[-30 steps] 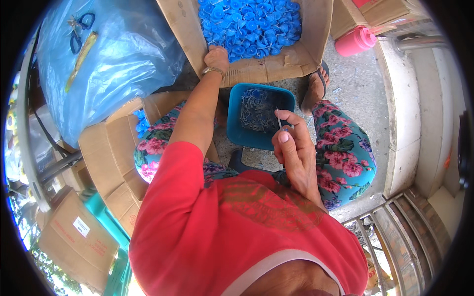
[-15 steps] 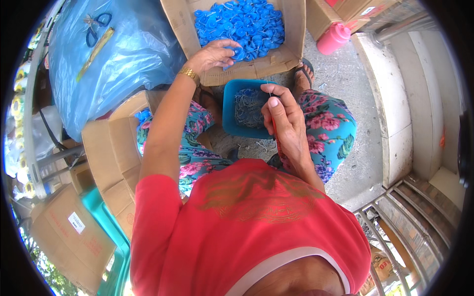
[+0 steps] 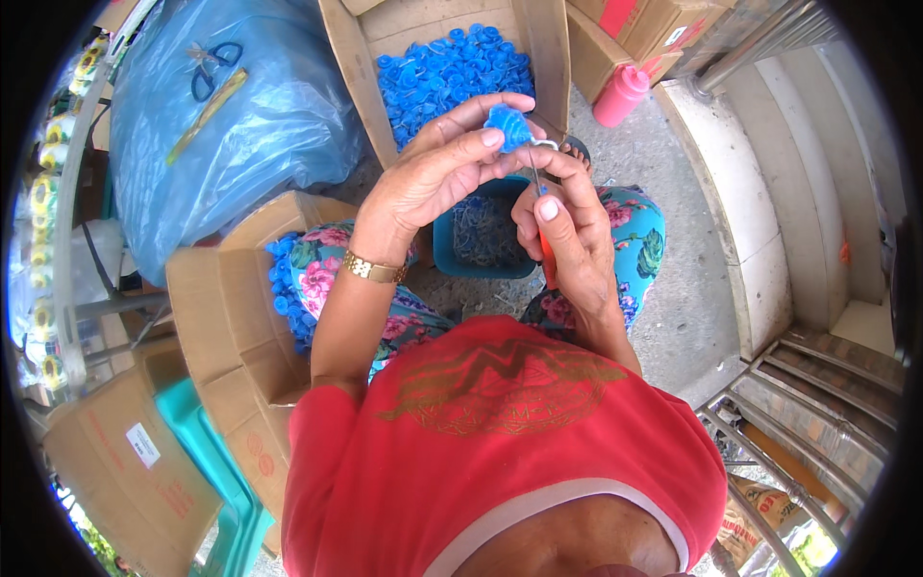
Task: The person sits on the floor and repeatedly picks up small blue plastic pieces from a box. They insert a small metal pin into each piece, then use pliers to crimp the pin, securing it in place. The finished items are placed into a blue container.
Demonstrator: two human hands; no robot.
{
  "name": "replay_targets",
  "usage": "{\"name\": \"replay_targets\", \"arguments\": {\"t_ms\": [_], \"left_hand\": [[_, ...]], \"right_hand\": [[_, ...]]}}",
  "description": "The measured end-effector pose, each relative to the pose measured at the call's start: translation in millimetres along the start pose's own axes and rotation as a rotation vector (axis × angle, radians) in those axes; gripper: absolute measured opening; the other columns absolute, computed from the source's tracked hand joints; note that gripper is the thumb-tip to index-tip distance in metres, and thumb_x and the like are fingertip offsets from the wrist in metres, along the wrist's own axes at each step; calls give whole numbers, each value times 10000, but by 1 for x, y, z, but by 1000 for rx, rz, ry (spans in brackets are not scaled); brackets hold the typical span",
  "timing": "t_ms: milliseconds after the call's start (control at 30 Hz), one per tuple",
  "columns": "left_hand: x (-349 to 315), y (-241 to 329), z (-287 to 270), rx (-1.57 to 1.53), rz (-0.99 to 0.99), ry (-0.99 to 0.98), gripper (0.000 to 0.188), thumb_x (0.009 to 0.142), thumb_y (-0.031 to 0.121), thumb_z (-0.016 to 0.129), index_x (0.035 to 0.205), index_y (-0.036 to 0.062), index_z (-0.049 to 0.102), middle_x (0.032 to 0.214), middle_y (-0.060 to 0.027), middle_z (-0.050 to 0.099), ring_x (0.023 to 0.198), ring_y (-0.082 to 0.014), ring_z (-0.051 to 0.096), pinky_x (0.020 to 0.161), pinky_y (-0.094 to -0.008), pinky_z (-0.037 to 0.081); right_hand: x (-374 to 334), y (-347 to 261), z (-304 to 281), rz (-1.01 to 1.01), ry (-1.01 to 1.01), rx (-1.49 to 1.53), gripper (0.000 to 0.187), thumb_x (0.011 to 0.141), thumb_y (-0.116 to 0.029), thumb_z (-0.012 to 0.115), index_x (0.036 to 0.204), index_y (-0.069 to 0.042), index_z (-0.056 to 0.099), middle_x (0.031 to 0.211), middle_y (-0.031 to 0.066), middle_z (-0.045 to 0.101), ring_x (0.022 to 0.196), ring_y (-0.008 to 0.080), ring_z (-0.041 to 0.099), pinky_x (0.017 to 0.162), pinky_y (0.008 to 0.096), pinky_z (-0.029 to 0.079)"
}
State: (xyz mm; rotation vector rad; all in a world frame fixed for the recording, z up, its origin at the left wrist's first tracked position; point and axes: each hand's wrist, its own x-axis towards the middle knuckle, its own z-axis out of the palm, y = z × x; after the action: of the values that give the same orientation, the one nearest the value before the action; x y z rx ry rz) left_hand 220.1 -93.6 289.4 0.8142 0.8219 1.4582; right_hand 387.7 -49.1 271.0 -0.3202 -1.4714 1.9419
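Note:
My left hand is closed in a pinch on a small round blue plastic piece, raised over the near edge of a cardboard box that holds a heap of similar blue pieces. Wrapped round a thin-bladed hand tool with a red handle, my right hand is right beside it. The tool's slim metal tip points up at the underside of the blue piece, where a whitish bit sticks out. Whether the tip touches cannot be told. Below both hands is a teal bin with pale stringy scraps inside.
Another cardboard box with blue pieces stands by my left leg. Scissors and a yellow strip lie on a large blue plastic bag. A pink bottle stands far right, near pale steps and metal rails.
My left hand has come back from the heap toward my right hand, bringing a blue piece. The right hand has risen slightly, with the tool now against or close to that piece.

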Motion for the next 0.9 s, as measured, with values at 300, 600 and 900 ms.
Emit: {"name": "replay_targets", "arguments": {"t_ms": [300, 600, 900], "left_hand": [[-2, 13, -13, -117, 57, -29, 491, 922, 267, 497, 1286, -49, 404, 1136, -146, 557, 1065, -229, 544, 912, -333, 442], [-17, 13, -7, -52, 178, 171, 406, 935, 246, 491, 1240, -19, 457, 950, -99, 589, 801, -146, 516, 686, -240, 437], [-21, 14, 1, -115, 223, 227, 424, 965, 367, 388, 1176, 23, 517, 891, -41, 582, 675, -65, 460, 565, -194, 354]], "right_hand": [[20, 0, 0, -115, 93, -262, 402, 927, -232, 508, 1262, -26, 427, 679, -9, 459, 541, 37, 370, 472, 181, 300], [30, 6, 15, -331, 103, -695, 418, 894, -198, 560, 1278, -68, 457, 932, 80, 605, 615, 106, 477, 603, 248, 442], [35, 0, 28, -378, 36, -812, 423, 853, -126, 591, 1252, -32, 481, 1081, 155, 622, 831, 256, 662, 691, 323, 517]]}}
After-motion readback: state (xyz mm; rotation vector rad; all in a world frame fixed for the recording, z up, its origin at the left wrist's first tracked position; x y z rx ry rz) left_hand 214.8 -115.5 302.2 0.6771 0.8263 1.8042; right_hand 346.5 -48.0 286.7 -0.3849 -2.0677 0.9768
